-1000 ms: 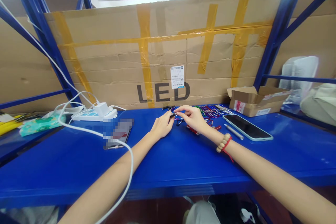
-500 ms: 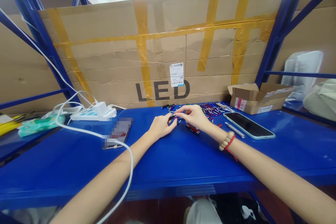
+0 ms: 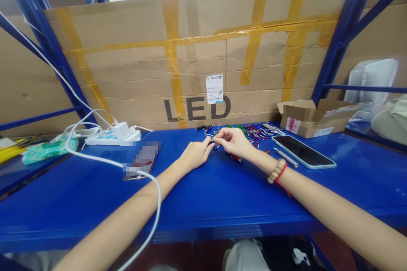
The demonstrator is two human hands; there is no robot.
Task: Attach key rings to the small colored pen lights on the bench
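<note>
My left hand (image 3: pixel 195 154) is closed, its thumb and fingers pinching one end of a small dark piece (image 3: pixel 211 140) with a thin pale loop. The fingertips of my right hand (image 3: pixel 237 143) pinch the same piece from the other side; its exact kind is too small to make out. Just beyond my hands is a pile of small, shiny, coloured metal pieces (image 3: pixel 256 132), red, purple, green and silver. A few dark red pieces (image 3: pixel 235 158) lie under my right hand, partly hidden by it.
On the right are a phone (image 3: pixel 303 151), a silver pen (image 3: pixel 285 157) and an open cardboard box (image 3: pixel 310 120). To the left lie another phone (image 3: pixel 144 159), a white power strip (image 3: pixel 108 137) and a loose white cable (image 3: pixel 158 207). A large cardboard sheet (image 3: pixel 136 80) stands behind the blue table (image 3: pixel 197 203).
The fingers of my left hand have drawn closer together around the small dark piece. My right hand stays pinched beside it, and the view has shifted slightly.
</note>
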